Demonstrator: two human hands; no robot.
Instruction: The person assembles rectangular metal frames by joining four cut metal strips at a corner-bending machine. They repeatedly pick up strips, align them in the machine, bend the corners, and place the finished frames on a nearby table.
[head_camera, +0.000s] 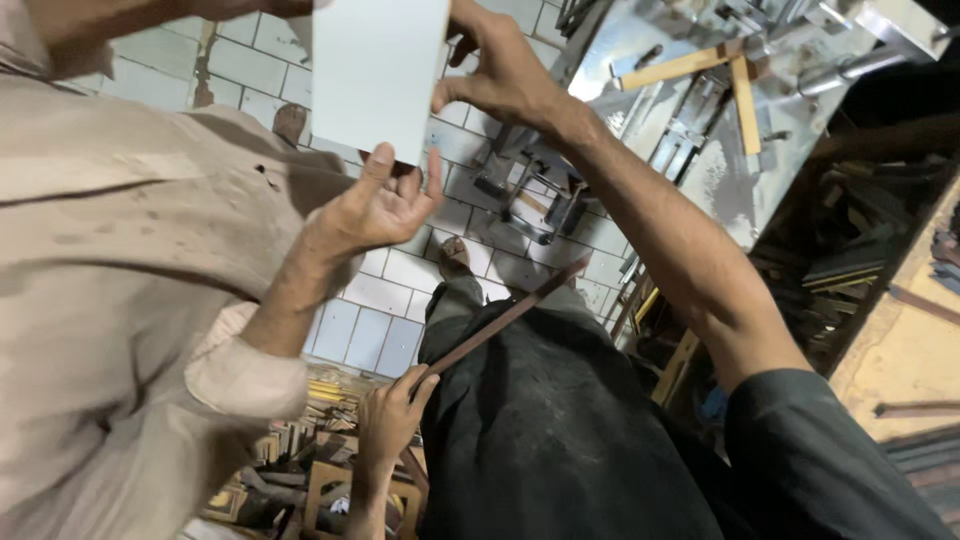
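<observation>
Right hand (500, 75) pinching white sheet (378, 70), left hand (390, 418) gripping wooden strip (510, 312)

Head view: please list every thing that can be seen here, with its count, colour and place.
white sheet: one, white, top centre, held up over the floor
brown strip: one, thin, dark brown, centre, slanting across the dark trousers
tiled floor: one, whitish tiles, centre left
metal table: one, grey, top right
wooden strips: two, pale, crossed on the metal table
wood offcuts: a pile, count unclear, brown and yellow, bottom left
co-worker's hand: one, beige sleeve, at the sheet's lower corner
right hand: own, pinching the sheet's right edge
left hand: own, gripping the strip's lower end
</observation>
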